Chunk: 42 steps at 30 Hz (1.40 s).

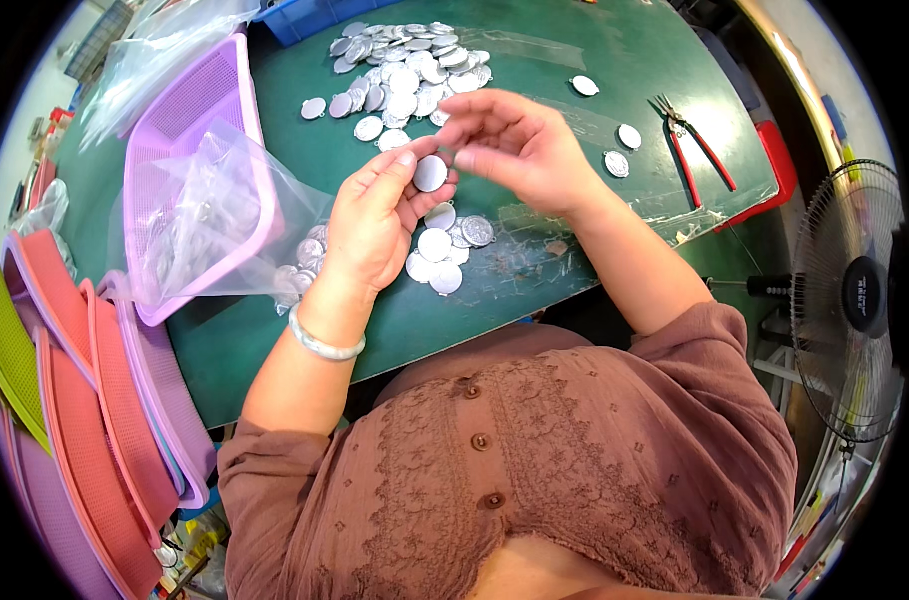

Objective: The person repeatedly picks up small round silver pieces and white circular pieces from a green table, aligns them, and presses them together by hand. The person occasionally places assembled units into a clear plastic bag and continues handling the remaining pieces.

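Note:
My left hand [370, 225] is closed around a round silver medallion [431, 174], its plain flat face turned up between thumb and fingers. Close on its right hovers my right hand [530, 150], fingers bent and thumb apart; I see nothing held in it. Beyond both hands lies a heap of silver medallions [405, 78] with small loops on their rims. A smaller cluster of medallions [440, 255] rests below my left hand, some plain and some with raised patterns. Beside my left wrist, more medallions [305, 265] sit in or under a clear plastic bag [230, 190].
The bag drapes over a lilac plastic basket [247, 110] on the green table [535, 60]. Red-handled pliers [695, 150] lie at the right, near a few loose medallions [617, 164]. Stacked coloured baskets [85, 420] stand left, a fan [845, 300] right, a blue bin [315, 18] at the back.

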### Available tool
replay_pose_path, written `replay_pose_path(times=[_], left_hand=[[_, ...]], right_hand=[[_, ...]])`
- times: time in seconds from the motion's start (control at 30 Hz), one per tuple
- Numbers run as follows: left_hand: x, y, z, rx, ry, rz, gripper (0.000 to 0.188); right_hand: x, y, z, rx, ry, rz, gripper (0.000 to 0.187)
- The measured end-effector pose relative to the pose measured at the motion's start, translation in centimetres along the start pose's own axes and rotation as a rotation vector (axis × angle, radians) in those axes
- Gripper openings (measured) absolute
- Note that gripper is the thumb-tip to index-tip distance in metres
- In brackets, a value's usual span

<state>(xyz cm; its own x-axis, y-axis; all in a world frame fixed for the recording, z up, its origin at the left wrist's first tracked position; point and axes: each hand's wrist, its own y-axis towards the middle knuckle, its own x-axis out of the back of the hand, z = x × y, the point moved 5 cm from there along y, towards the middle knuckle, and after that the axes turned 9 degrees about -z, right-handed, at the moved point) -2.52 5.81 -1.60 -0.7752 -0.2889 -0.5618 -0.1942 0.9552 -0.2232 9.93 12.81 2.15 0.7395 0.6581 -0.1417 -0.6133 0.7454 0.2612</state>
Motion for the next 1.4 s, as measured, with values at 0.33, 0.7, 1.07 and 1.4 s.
replay_pose_path(times=[0.33,0.7,1.07,1.4], left_hand=[[-0.4,-0.2,-0.4,-0.004,-0.063,0.018,0.039],[0.4,0.0,-0.3,-0.005,0.188,-0.099,0.023],[-0.1,-0.6,-0.2,0.041,0.223,-0.084,0.02],[-0.3,-0.4,0.2,0.048,0.24,-0.06,0.016]], right_hand=[[5.4,1.2,-1.8,0.102,-1.14,-0.242,0.048],[5.1,0.8,-1.0,0.11,-1.219,-0.25,0.049],[5.7,1.2,-1.4,-0.239,-0.549,-0.214,0.039],[1.5,0.3,-2.0,-0.316,0.1,-0.111,0.035]])
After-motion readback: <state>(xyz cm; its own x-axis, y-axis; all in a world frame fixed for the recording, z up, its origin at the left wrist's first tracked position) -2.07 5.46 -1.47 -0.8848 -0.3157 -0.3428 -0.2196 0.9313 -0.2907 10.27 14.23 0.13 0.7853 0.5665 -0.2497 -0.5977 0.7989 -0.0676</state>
